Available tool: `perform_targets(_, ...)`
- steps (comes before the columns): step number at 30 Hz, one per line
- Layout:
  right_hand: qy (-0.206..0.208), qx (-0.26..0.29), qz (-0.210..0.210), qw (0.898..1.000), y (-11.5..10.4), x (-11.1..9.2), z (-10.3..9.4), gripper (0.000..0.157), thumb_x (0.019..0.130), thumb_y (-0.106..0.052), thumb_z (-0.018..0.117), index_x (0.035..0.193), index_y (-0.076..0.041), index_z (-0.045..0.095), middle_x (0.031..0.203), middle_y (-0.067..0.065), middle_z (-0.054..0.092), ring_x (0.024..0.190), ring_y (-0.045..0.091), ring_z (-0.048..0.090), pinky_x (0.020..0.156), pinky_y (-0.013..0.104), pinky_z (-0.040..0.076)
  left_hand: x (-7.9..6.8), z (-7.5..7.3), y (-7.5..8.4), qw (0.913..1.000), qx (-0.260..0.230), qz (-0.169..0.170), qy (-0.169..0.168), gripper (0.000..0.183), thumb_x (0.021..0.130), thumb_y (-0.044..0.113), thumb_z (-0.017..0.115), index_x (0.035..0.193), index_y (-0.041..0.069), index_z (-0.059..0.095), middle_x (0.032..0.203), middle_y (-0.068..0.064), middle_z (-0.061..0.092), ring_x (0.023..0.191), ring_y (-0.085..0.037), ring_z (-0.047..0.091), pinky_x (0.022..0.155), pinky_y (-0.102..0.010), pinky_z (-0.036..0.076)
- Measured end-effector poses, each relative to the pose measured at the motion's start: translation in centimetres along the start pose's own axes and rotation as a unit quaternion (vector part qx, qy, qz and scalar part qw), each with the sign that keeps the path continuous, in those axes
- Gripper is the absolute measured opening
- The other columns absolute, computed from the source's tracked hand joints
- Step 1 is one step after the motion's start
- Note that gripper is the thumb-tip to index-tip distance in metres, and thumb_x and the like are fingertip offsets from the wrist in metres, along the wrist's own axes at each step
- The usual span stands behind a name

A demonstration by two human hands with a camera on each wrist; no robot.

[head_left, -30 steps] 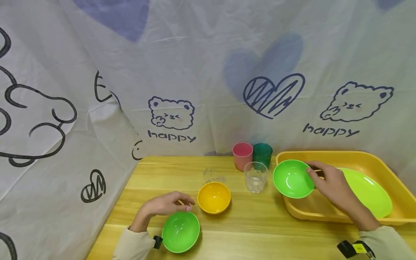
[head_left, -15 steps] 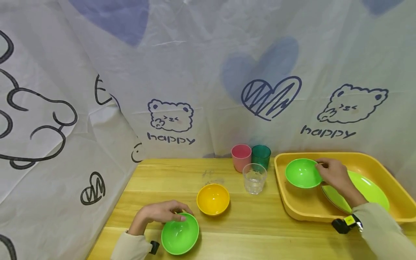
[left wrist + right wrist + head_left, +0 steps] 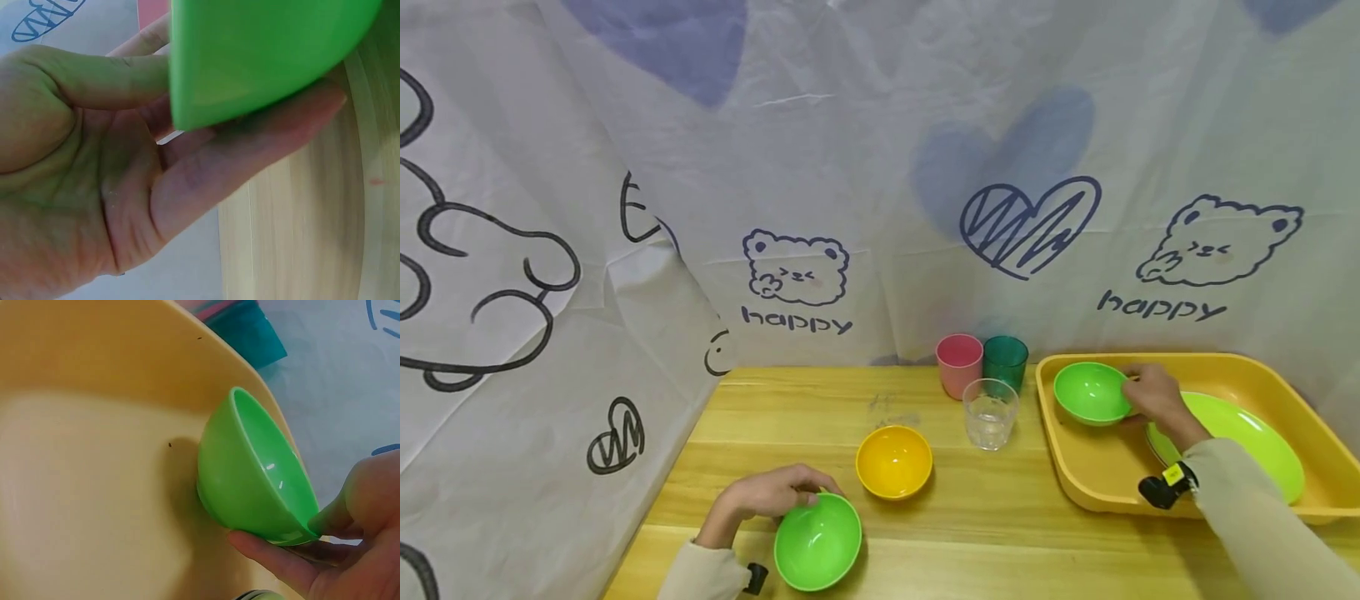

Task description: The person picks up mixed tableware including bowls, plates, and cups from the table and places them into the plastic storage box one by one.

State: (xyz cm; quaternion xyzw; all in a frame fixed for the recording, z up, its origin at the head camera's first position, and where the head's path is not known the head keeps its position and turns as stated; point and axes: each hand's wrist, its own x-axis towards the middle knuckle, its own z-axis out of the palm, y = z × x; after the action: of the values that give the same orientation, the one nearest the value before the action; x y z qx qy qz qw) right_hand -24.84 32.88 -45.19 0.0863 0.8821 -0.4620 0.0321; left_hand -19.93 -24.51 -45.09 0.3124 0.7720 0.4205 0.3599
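My right hand [image 3: 1156, 395] pinches the rim of a green bowl [image 3: 1090, 393] inside the yellow tray [image 3: 1075, 492], near its back left corner. In the right wrist view the thumb is at the rim and the fingers lie under the side of this bowl [image 3: 250, 475]. At the front left, my left hand [image 3: 778, 492] grips a second green bowl [image 3: 817, 542] by its far rim. The left wrist view shows the thumb on one side of the wall and fingers under the bowl [image 3: 256, 62]. An orange-yellow bowl [image 3: 894, 462] stands just right of it.
A lime-green plate [image 3: 1247, 442] leans in the tray's right half. Left of the tray stand a pink cup [image 3: 959, 367], a teal cup [image 3: 1004, 363] and a clear glass [image 3: 990, 414]. A printed white cloth [image 3: 880, 208] hangs behind the wooden table [image 3: 970, 542].
My right hand has carried its green bowl from above the tray's left edge into its back left part. My left hand has come down and taken hold of the other green bowl's rim.
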Motion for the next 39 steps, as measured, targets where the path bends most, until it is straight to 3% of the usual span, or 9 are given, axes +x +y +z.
perform_targets(11, -0.049, 0.041, 0.024, 0.998, 0.1, 0.0, -0.1, 0.061, 0.086, 0.008, 0.032, 0.140, 0.034, 0.018, 0.127, 0.053, 0.036, 0.073, 0.027, 0.070, 0.069, 0.045, 0.064, -1.3, -0.8, -0.1, 0.9977, 0.021, -0.006, 0.064, 0.037, 0.102, -0.006, 0.043, 0.129, 0.001, 0.067, 0.121, -0.015, 0.068, 0.101, -0.026, 0.060, 0.082, -0.031, 0.055)
perform_targets(19, -0.048, 0.040, 0.025, 0.998, 0.2, -0.2, 0.0, 0.064, 0.088, 0.006, 0.032, 0.143, 0.033, 0.013, 0.137, 0.053, 0.029, 0.088, 0.035, 0.068, 0.074, 0.046, 0.064, -2.1, -1.3, 0.0, 0.9925, -0.008, -0.022, 0.120, 0.038, 0.104, -0.004, 0.040, 0.133, 0.000, 0.064, 0.124, -0.019, 0.066, 0.104, -0.033, 0.061, 0.075, -0.040, 0.060)
perform_targets(23, -0.027, -0.045, 0.013, 0.999, -0.3, -0.8, -0.2, 0.064, 0.092, -0.003, 0.036, 0.143, 0.031, 0.020, 0.137, 0.052, 0.033, 0.101, 0.045, 0.061, 0.079, 0.048, 0.062, -2.5, -1.4, 0.1, 0.9861, -0.005, -0.034, 0.163, 0.037, 0.105, -0.004, 0.040, 0.134, 0.000, 0.062, 0.122, -0.022, 0.064, 0.101, -0.033, 0.062, 0.063, -0.044, 0.060)
perform_targets(26, -0.012, -0.103, 0.012, 0.995, -0.9, -1.4, -0.4, 0.063, 0.099, -0.013, 0.038, 0.145, 0.027, 0.023, 0.141, 0.049, 0.035, 0.115, 0.054, 0.050, 0.096, 0.058, 0.053, -2.8, -1.5, 0.0, 0.9805, -0.004, -0.040, 0.192, 0.037, 0.105, -0.003, 0.040, 0.136, -0.002, 0.059, 0.127, -0.028, 0.060, 0.099, -0.033, 0.061, 0.052, -0.045, 0.058)
perform_targets(28, -0.001, -0.120, 0.008, 0.993, -1.2, -1.7, -0.6, 0.063, 0.103, -0.018, 0.039, 0.146, 0.025, 0.024, 0.141, 0.048, 0.035, 0.122, 0.059, 0.045, 0.103, 0.064, 0.045, -2.9, -1.6, 0.0, 0.9769, -0.008, -0.040, 0.210, 0.037, 0.106, -0.003, 0.039, 0.137, -0.002, 0.058, 0.132, -0.031, 0.056, 0.101, -0.034, 0.060, 0.052, -0.044, 0.058)
perform_targets(30, 0.011, -0.128, -0.001, 0.992, -1.4, -2.0, -0.8, 0.063, 0.106, -0.022, 0.039, 0.147, 0.024, 0.025, 0.142, 0.048, 0.035, 0.126, 0.062, 0.040, 0.106, 0.068, 0.040, -2.9, -1.8, 0.0, 0.9736, -0.016, -0.041, 0.224, 0.037, 0.106, -0.003, 0.038, 0.138, -0.002, 0.058, 0.134, -0.032, 0.055, 0.101, -0.035, 0.060, 0.053, -0.045, 0.059)
perform_targets(35, 0.038, -0.130, -0.043, 0.990, -1.4, -2.6, -0.9, 0.062, 0.108, -0.025, 0.042, 0.146, 0.022, 0.030, 0.139, 0.047, 0.041, 0.125, 0.062, 0.044, 0.102, 0.068, 0.043, -2.8, -2.1, 0.2, 0.9639, -0.048, -0.039, 0.259, 0.038, 0.107, -0.002, 0.037, 0.141, -0.006, 0.052, 0.133, -0.035, 0.053, 0.094, -0.034, 0.065, 0.058, -0.050, 0.062)
perform_targets(39, 0.049, -0.113, -0.069, 0.990, -1.2, -3.0, -0.7, 0.062, 0.108, -0.026, 0.044, 0.146, 0.021, 0.032, 0.140, 0.047, 0.040, 0.126, 0.062, 0.045, 0.103, 0.068, 0.043, -2.4, -2.3, 0.5, 0.9495, -0.066, -0.045, 0.304, 0.040, 0.107, -0.002, 0.039, 0.145, -0.005, 0.049, 0.136, -0.036, 0.052, 0.092, -0.033, 0.067, 0.062, -0.054, 0.062)
